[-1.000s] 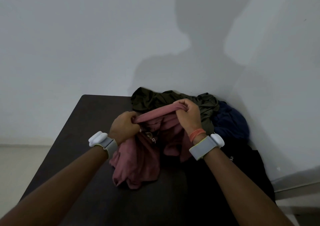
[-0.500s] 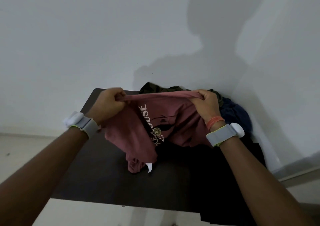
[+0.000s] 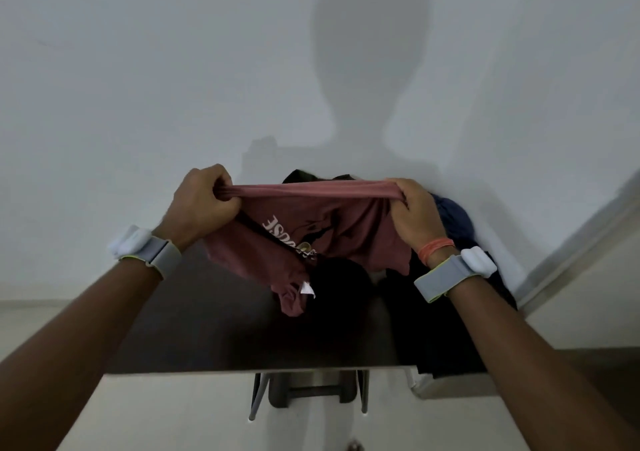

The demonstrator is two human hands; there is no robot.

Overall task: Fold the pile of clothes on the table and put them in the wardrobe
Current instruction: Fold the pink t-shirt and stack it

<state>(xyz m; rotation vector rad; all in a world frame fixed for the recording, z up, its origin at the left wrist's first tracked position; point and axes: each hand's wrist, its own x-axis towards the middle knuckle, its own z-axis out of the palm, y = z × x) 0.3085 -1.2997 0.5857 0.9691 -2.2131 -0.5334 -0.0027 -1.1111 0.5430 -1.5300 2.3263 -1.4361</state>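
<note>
**Shirt up off table, both hands gripping one edge**

Nearest: both forearms reach forward, with a grey-and-white wristband [image 3: 145, 248] on each. Below the hands is the dark table [image 3: 207, 340], and a stool [image 3: 311, 390] shows under its near edge. A black piece [image 3: 436, 322] lies under the right forearm and drapes over that edge.

The shirt [image 3: 356, 232] is pinkish-red and hangs in the air between the hands, above the table. Its lower part is bunched and dangles below, nearer the left hand's side, with a white tag [image 3: 307, 289] at the bottom. Can't tell if the low end touches the table. The white print [image 3: 277, 225] reads flipped, so the shirt is likely upside down or turned.

The left hand [image 3: 202, 205] has its fingers curled tight round one gathered end of the top edge. The right hand [image 3: 415, 215] does the same on the other end. The edge is pulled taut between them.

Handling, as a judgement:
- The shirt is a soft, light, limp knit. It sags wherever it isn't held and stretches a bit under pull.
- It is not fragile or slippery, so a plain pinch is enough.
- The fistfuls now held keep the cloth roped up. It is better to re-take it at two corners of one end, shoulders or hem, so it hangs flat.
- Then it can be laid on the bare table below the left hand for folding.

Beyond the hands is the rest of the pile: an olive piece [image 3: 301, 175] just behind the taut edge and a navy piece [image 3: 450, 215] just past the right hand. Farthest is the wall [image 3: 138, 87], which carries the person's shadow.
</note>
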